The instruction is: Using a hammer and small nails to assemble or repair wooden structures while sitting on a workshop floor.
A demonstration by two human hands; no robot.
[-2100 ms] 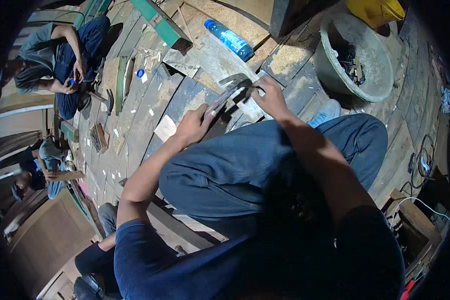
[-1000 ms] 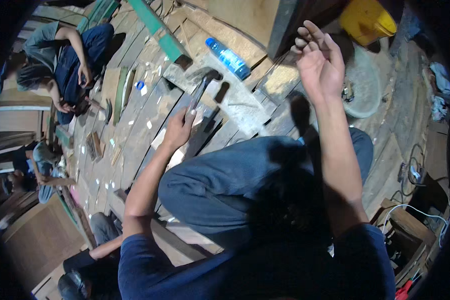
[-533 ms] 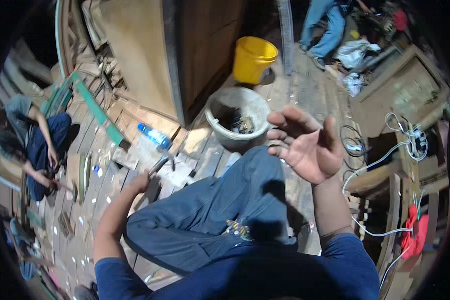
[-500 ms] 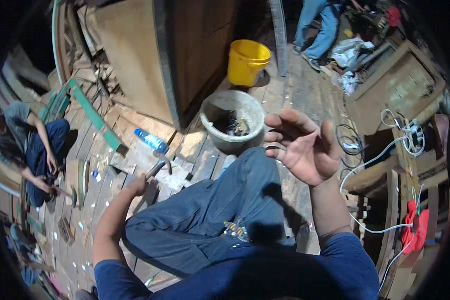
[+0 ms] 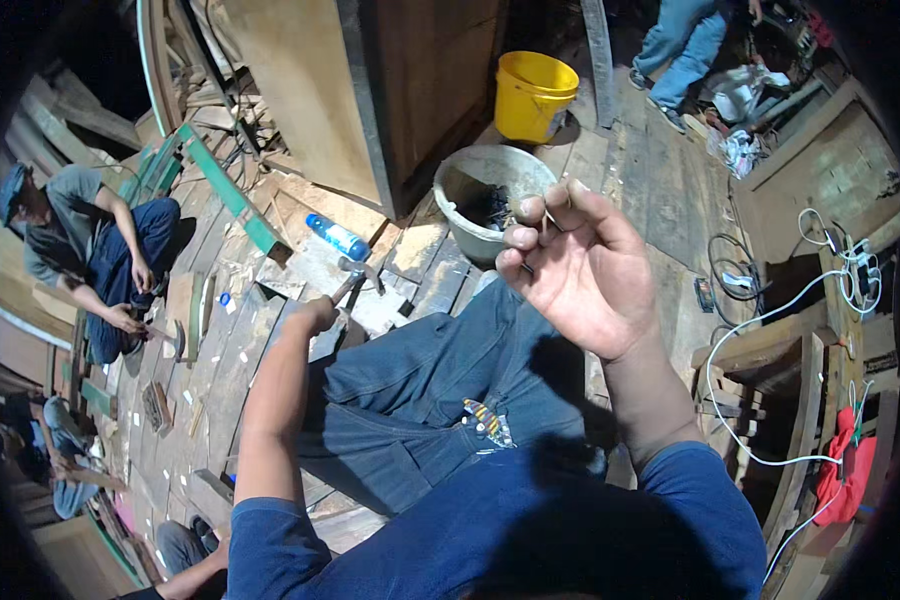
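Note:
My left hand (image 5: 317, 315) grips a claw hammer (image 5: 354, 283) by its handle, low over the wooden floor beside my bent knee. The hammer's metal head lies next to a pale board (image 5: 382, 312). My right hand (image 5: 590, 265) is raised, palm toward me, its thumb and fingertips closed together on something thin and small that I cannot make out. Behind those fingers stands a greyish-white bucket (image 5: 457, 217) with dark small pieces inside. A clear bottle with a blue label (image 5: 336, 238) lies beyond the hammer.
A yellow bucket (image 5: 536, 98) stands farther back, beside a large wooden cabinet (image 5: 295, 90). At left a seated person (image 5: 120, 240) holds another hammer. A white cable (image 5: 715, 400) and a red cloth (image 5: 845, 480) are at right. Green-edged timber (image 5: 232, 195) lies at far left.
My right hand has gone from spread fingers to fingertips pinched together, shifting slightly left. The view has shifted, so the surroundings appear farther right. My left hand keeps hold of the hammer.

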